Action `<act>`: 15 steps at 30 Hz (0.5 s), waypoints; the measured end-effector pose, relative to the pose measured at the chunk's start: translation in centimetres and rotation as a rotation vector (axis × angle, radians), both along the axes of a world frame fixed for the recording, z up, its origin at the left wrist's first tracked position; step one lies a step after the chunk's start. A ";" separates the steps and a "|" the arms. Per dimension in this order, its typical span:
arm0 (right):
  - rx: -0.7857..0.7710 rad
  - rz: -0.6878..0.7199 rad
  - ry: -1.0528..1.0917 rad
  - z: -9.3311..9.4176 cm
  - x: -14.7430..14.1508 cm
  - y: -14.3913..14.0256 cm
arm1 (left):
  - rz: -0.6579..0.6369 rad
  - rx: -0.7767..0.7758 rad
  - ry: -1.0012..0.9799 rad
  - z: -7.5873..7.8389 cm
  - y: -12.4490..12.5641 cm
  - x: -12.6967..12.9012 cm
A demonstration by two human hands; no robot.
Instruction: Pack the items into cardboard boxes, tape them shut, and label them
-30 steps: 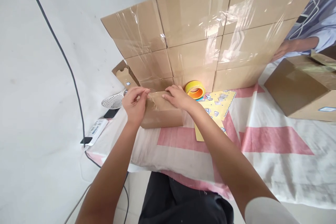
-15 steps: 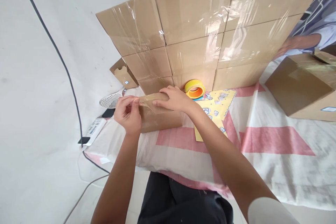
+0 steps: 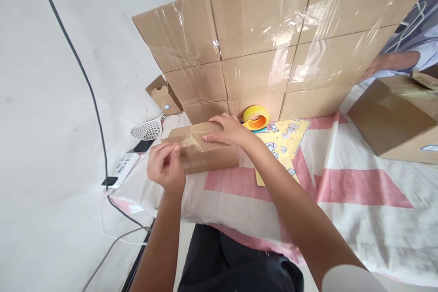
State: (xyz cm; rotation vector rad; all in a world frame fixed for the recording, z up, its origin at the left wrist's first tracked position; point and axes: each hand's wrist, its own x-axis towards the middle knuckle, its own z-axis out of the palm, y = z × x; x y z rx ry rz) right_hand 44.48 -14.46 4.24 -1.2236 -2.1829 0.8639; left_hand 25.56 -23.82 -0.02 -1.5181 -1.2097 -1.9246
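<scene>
A small brown cardboard box [image 3: 208, 159] lies on the cloth in front of me. Across its top runs clear packing tape [image 3: 193, 140], wrinkled in places. My left hand [image 3: 166, 164] pinches the tape's loose end between thumb and fingers, at the box's left side. With fingers spread, my right hand [image 3: 230, 131] rests on the right part of the box top. Just behind that hand, a yellow tape roll [image 3: 256, 117] with an orange core stands by the cardboard panel.
A tall taped cardboard panel [image 3: 256, 23] blocks the far side. A larger box [image 3: 393, 114] stands at right near another person's hand [image 3: 386, 63]. Yellow printed sheets [image 3: 277, 164], a slotted skimmer [image 3: 147, 130], a power strip [image 3: 123, 171] and a small open box [image 3: 166, 100] surround the work.
My left hand has drawn slightly down and away from the box top with the tape end, showing more of the lid. My right hand stays on the box. The view has shifted slightly.
</scene>
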 end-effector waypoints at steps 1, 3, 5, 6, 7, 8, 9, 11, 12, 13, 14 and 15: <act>-0.005 0.005 0.003 0.0 0.0 0.0 | 0.007 0.009 0.003 -0.1 -0.1 0.0; -0.004 0.010 0.004 0.0 0.0 0.0 | 0.016 0.032 0.005 -0.3 -0.4 0.0; 0.007 0.009 -0.003 0.0 0.0 -0.1 | 0.026 0.051 0.003 -0.4 -0.8 0.2; 0.013 0.008 -0.009 0.0 0.0 -0.1 | 0.034 0.054 0.003 -0.4 -1.0 0.3; 0.016 0.007 -0.014 0.0 -0.1 -0.1 | 0.047 0.052 -0.001 -0.5 -1.2 0.3; 0.019 0.007 -0.018 -0.1 -0.1 0.0 | 0.064 0.045 -0.006 -0.5 -1.4 0.4; 0.021 0.009 -0.019 -0.1 -0.1 0.0 | 0.082 0.036 -0.012 -0.5 -1.6 0.4; 0.022 0.016 -0.017 -0.2 -0.2 0.1 | 0.104 0.021 -0.021 -0.6 -2.1 0.4; 0.022 0.017 -0.017 -0.2 -0.2 0.1 | 0.107 0.016 -0.026 -0.6 -2.3 0.5; 0.022 0.018 -0.016 -0.2 -0.2 0.2 | 0.104 0.012 -0.032 -0.7 -2.4 0.5; 0.019 0.017 -0.017 -0.1 -0.2 0.1 | 0.098 0.009 -0.041 -0.8 -2.4 0.6; 0.016 0.011 -0.024 0.0 -0.2 0.1 | 0.085 0.008 -0.063 -0.9 -2.4 0.8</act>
